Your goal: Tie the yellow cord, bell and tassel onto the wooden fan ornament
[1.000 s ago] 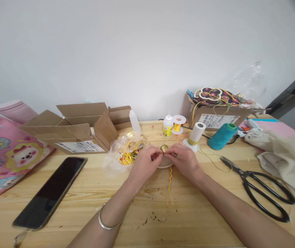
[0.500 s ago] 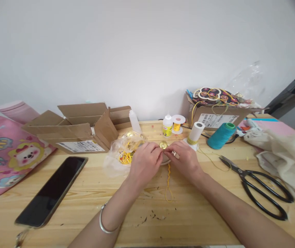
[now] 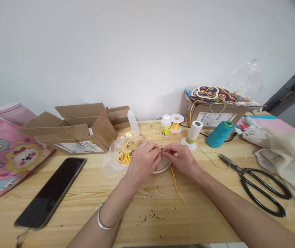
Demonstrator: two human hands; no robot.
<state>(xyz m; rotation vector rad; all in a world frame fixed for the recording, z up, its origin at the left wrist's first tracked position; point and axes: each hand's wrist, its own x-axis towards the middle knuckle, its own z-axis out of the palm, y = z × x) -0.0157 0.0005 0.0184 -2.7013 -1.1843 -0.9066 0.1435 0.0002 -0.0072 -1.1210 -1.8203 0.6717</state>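
Observation:
My left hand and my right hand meet over the table, fingers closed in a pinch with the tips almost touching. What lies between the fingertips is too small and covered to make out. Just below them is a round pale disc with a white rim, partly hidden by both hands. From its right side a twisted yellow cord runs down to a loop on the table. Beside my left hand sits a clear plastic bag with yellow cords and gold-coloured pieces.
Behind my hands stand a glue bottle, a spool of yellow thread, a white roll and a teal thread cone. Black-handled scissors lie right, a phone left. Cardboard boxes line the wall.
The gold-coloured round piece and the small pale clip-like thing by my right fingers no longer show. More of the disc's rim is visible. The cord's loop has swung right.

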